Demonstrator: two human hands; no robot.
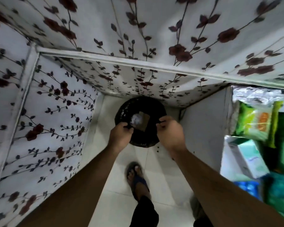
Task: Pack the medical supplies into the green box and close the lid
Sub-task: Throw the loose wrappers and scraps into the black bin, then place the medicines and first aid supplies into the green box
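A round black bin (140,105) lined with a black bag stands on the white tiled floor below me. Inside it lie a crumpled white scrap (135,120) and a brown paper piece (144,122). My left hand (120,135) pinches the black bag's edge at the bin's near-left rim. My right hand (170,132) pinches the bag's edge at the near-right rim. At the right edge sit blurred supplies: a green and yellow packet (256,122), a white and teal carton (246,157) and green items (280,189). No green box can be made out for certain.
White cloth with dark red flowers (56,112) covers furniture to the left and behind the bin. A white panel (205,126) stands to the right of the bin. My foot in a blue sandal (137,179) is on the floor tiles (162,182).
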